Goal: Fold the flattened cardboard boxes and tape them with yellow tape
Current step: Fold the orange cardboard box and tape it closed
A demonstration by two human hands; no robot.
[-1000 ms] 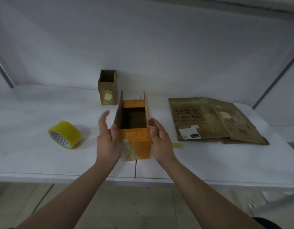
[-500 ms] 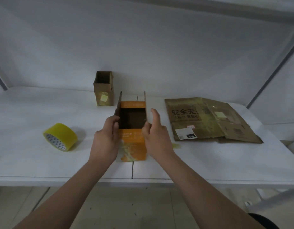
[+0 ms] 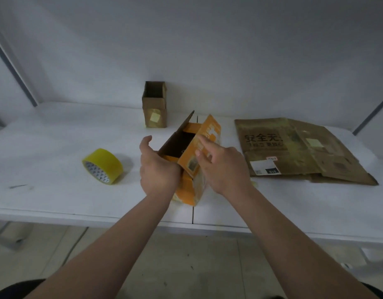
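An orange cardboard box (image 3: 189,192) stands near the front edge of the white table (image 3: 57,190), its top open and turned at an angle. My left hand (image 3: 158,169) grips its near left wall, thumb raised. With its fingers laid on the outer face, my right hand (image 3: 224,167) presses the right top flap (image 3: 209,134), which leans in over the opening. A roll of yellow tape (image 3: 102,166) lies on the table to the left, apart from both hands. Flattened brown cardboard boxes (image 3: 298,147) lie in a stack to the right.
A small brown box (image 3: 154,104) stands upright and open-topped at the back, against the white wall. A seam (image 3: 192,214) splits the table under the orange box. Tiled floor shows below the table's front edge.
The orange box has turned at an angle. Its right flap, upright before, now leans in over the opening under my right hand. My left hand has shifted to the near left wall.
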